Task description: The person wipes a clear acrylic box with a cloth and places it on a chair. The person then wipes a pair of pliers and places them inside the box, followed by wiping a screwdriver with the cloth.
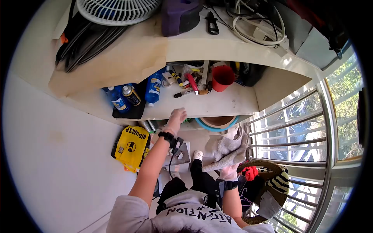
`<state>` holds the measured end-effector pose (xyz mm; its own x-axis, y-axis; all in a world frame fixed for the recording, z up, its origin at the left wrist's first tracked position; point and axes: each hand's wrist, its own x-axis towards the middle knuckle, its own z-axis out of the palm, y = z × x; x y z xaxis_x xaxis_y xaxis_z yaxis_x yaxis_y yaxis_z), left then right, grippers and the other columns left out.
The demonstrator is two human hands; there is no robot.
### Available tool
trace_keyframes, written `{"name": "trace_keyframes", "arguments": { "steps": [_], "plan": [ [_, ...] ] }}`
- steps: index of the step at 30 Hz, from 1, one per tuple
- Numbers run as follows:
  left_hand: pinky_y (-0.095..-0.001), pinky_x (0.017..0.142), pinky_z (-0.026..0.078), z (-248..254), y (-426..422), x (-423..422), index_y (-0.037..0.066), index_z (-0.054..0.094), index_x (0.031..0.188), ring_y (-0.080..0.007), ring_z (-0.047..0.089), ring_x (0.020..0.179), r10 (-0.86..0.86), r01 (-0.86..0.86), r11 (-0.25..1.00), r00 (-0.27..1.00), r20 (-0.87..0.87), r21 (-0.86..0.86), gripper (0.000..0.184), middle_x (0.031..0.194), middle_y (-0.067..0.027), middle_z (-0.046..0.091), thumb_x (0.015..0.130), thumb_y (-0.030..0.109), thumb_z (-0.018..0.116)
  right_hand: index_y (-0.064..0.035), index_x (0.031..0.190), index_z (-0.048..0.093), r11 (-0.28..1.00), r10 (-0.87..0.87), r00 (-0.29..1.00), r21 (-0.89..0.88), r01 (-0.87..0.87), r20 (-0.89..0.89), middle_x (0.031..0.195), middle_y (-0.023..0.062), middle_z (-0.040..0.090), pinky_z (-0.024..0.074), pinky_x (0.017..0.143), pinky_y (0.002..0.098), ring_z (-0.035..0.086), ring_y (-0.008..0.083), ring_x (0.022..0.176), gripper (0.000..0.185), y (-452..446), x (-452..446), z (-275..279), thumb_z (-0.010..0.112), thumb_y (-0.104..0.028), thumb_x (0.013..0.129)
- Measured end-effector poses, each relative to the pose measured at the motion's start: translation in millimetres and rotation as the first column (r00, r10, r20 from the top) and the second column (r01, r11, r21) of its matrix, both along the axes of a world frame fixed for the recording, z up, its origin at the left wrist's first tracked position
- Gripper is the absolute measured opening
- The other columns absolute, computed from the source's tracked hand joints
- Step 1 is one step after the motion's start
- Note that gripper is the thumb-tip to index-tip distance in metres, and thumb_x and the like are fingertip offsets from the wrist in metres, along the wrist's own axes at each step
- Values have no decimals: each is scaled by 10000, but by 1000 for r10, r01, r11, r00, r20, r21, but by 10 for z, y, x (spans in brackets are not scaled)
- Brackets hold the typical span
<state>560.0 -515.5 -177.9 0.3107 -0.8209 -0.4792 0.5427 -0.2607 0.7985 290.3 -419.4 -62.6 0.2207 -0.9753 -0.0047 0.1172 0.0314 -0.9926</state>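
Note:
My left hand (177,118), in what looks like a thin clear glove, reaches to the front edge of the cabinet shelf (202,110). Nothing shows in it, and its fingers look loosely extended. Low on the right, my right hand (228,171), also gloved, grips a grey cloth (229,149) that spreads out ahead of it. On the shelf ahead of my left hand stand a blue bottle (154,88), a red cup (223,77), a pink-red handled tool (192,82) and a black-handled brush (183,93). A spray can (131,94) and another blue bottle (119,100) stand further left.
A blue-rimmed basin (217,125) sits below the shelf. A yellow bag (132,146) rests on the left. A wicker basket (279,196) with clothes stands at right, beside window bars (287,143). Coiled cables (258,29) and a white fan cover (118,11) lie on top.

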Motion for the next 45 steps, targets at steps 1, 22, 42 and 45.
{"name": "trace_keyframes", "arguments": {
  "steps": [1, 22, 42, 45],
  "plan": [
    [-244, 745, 466, -29, -271, 46, 21, 511, 970, -136, 553, 831, 50, -49, 998, 999, 18, -36, 288, 904, -67, 561, 821, 255, 588, -152, 1350, 291, 969, 19, 790, 182, -165, 613, 1241, 121, 471, 380, 955, 490, 481, 303, 1119, 567, -138, -35, 20, 422, -461, 893],
    [-266, 539, 425, -1032, -1942, 822, 111, 503, 839, -129, 484, 617, 185, -192, 929, 981, 52, 317, 215, 702, -28, 500, 800, 280, 630, -103, 1222, 472, 714, -472, 477, 638, -288, 742, 1150, 164, 554, 456, 851, 527, 562, 361, 995, 467, -800, -290, -264, 387, -440, 910],
    [-219, 507, 406, -672, -1193, 693, 9, 565, 760, -115, 520, 542, 357, -366, 923, 930, 87, 121, 200, 643, -38, 549, 761, 190, 650, -111, 1280, 416, 682, -453, 492, 644, -346, 744, 1298, 125, 444, 290, 1012, 524, 409, 337, 1198, 585, -608, -15, -343, 473, -507, 853],
    [-200, 611, 435, -449, -894, 504, 50, 603, 831, -105, 566, 663, 321, -317, 946, 946, -52, 74, 234, 725, -27, 596, 771, 269, 659, -118, 1268, 434, 707, -324, 479, 545, -450, 816, 1293, 109, 453, 290, 1011, 525, 409, 331, 1197, 589, -509, 70, -243, 492, -517, 838]
  ]
}}
